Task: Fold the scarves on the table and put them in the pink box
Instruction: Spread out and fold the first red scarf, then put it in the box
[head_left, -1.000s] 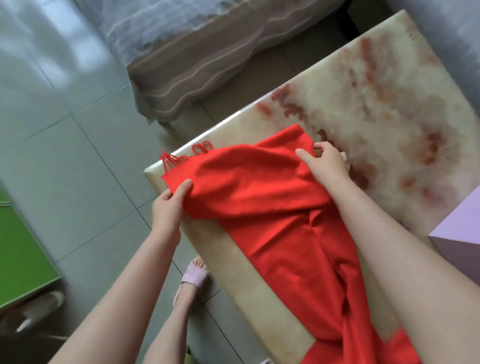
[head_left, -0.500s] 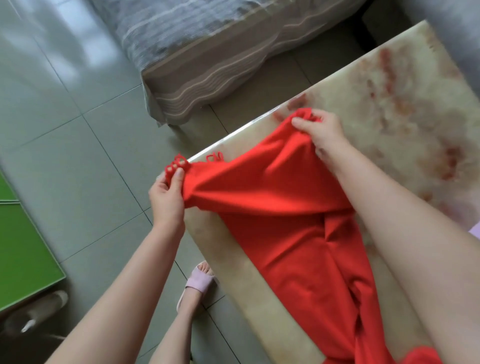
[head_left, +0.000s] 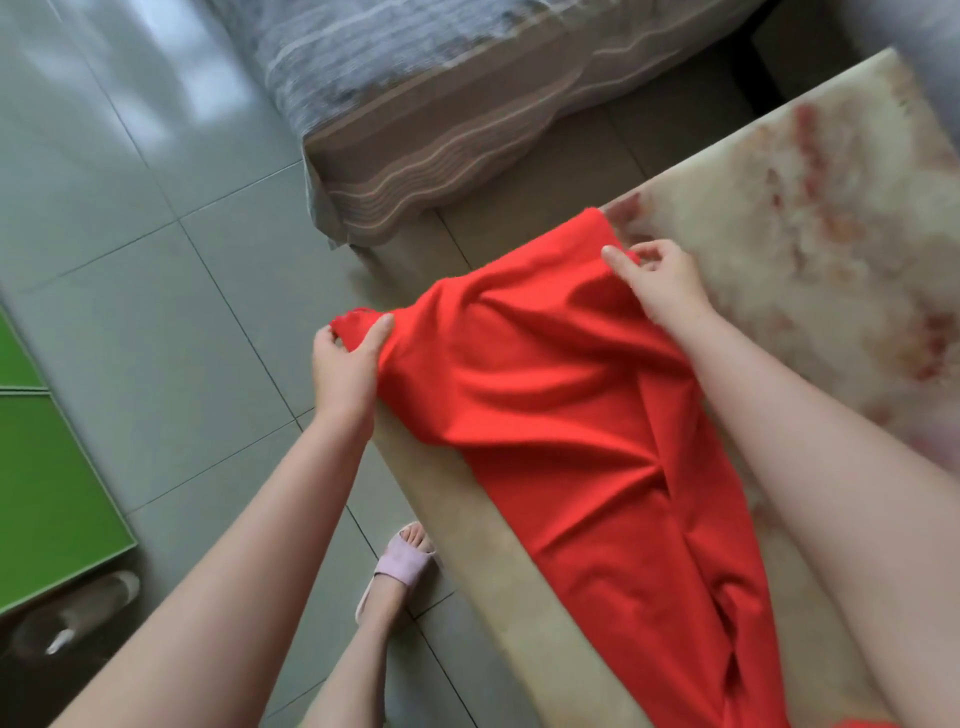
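Scarf (head_left: 545, 395) runs up the counter (head_left: 779, 223) from six o'clock; your left hand (head_left: 345, 364) clamps its corner off the nine o'clock edge, right hand (head_left: 665, 286) pinches the far hem, marbled counter showing toward two o'clock.

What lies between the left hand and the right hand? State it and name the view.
Only the wrinkled red fabric scarf spans from the left hand to the right hand, both gripping its end. The head view shows it.

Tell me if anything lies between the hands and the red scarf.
Nothing visible does. The left hand grips the red scarf at one corner and the right hand pinches its opposite edge. The pink box is out of view.
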